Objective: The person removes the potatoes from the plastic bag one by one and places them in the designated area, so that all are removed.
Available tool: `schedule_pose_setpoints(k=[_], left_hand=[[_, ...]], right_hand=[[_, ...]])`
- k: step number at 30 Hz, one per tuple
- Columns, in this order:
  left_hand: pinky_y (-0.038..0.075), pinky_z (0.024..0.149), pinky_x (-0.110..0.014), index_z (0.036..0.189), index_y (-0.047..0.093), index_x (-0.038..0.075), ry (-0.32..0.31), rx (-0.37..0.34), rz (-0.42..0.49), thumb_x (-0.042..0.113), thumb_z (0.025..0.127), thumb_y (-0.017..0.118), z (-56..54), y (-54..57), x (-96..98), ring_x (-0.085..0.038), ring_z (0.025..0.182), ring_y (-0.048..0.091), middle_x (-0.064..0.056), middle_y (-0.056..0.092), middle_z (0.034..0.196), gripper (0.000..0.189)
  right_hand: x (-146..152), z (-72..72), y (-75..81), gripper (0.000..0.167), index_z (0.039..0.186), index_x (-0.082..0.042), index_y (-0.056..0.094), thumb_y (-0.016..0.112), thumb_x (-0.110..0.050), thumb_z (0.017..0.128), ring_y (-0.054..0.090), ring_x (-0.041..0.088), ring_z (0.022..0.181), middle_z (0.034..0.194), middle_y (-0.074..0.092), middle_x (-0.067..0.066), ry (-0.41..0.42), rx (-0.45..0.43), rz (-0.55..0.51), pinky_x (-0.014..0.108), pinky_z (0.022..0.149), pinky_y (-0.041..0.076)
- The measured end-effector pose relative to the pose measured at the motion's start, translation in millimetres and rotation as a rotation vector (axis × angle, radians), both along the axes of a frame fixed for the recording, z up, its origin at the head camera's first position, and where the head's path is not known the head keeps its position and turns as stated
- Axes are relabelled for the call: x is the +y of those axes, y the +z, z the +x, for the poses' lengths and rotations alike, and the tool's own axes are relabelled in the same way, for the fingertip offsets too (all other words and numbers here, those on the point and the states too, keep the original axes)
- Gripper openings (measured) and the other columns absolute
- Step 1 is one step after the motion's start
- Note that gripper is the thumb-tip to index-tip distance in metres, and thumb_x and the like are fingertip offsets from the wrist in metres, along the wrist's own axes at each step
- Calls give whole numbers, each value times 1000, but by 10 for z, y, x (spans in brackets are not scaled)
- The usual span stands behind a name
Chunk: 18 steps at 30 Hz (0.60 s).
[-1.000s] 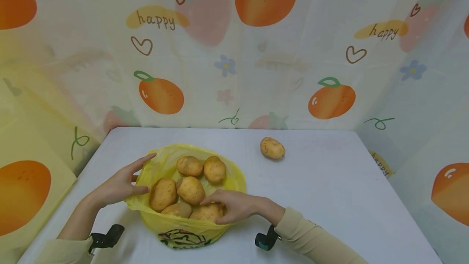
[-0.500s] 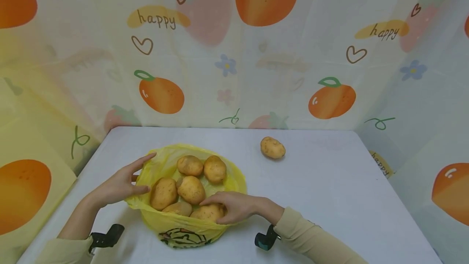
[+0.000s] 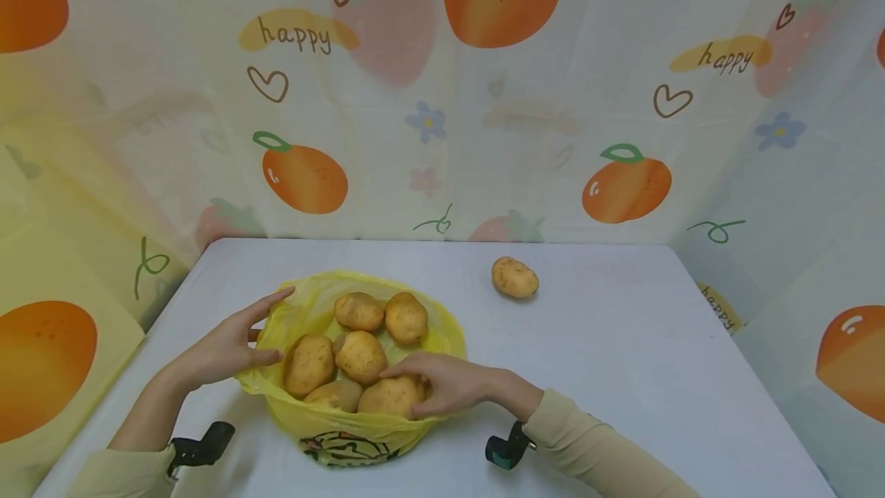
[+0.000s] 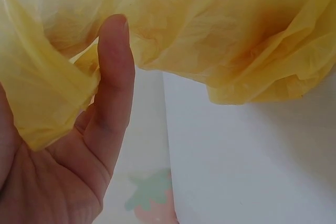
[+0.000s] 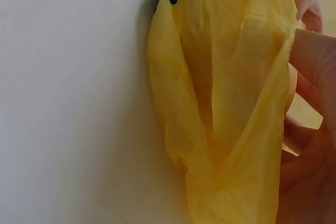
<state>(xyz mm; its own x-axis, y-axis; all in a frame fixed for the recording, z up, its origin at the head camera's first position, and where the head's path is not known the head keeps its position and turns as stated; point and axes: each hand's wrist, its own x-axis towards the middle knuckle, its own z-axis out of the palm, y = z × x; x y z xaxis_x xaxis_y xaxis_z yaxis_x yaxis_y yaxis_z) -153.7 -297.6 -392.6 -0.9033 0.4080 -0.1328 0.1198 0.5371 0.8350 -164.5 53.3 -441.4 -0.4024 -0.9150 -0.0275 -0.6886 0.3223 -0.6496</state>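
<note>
A yellow plastic bag (image 3: 290,415) with its mouth spread wide stands on the table, with several potatoes (image 3: 362,357) inside. My left hand (image 3: 220,346) holds its left rim, and a fold of the bag (image 4: 50,93) lies between thumb and fingers in the left wrist view. At the right front of the mouth, my right hand (image 3: 452,385) reaches over the rim. Its loosely bent fingers are around a front potato (image 3: 389,398), with the thumb on the near side. The bag wall (image 5: 236,103) covers most of that potato in the right wrist view.
A single potato (image 3: 515,278) lies outside the bag near the table's back edge. The white table (image 3: 622,360) extends to the right of the bag. A fruit-printed curtain (image 3: 484,129) hangs behind and at both sides.
My right hand has shifted slightly right, and more of the front potato shows beneath it. My left hand and the bag have stayed almost still.
</note>
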Motion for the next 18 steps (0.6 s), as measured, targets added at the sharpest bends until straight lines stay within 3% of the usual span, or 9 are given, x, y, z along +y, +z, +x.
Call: schedule_pose_setpoints(k=[9,18], left_hand=[[53,67,-29,149,16,22,-2,14,-14,8,80,69,7,18,16,-48,109,51,-19,6,153,88],[53,68,-29,148,17,21,0,14,-12,8,80,69,13,28,29,-48,110,51,-19,8,152,87]], right_hand=[[33,9,105,58,137,-21,44,67,-23,84,47,2,110,130,50,-3,-66,-27,-29,16,84,43],[64,-14,134,54,133,-18,45,67,-18,84,46,6,118,133,48,-2,-137,-105,-102,16,87,44]])
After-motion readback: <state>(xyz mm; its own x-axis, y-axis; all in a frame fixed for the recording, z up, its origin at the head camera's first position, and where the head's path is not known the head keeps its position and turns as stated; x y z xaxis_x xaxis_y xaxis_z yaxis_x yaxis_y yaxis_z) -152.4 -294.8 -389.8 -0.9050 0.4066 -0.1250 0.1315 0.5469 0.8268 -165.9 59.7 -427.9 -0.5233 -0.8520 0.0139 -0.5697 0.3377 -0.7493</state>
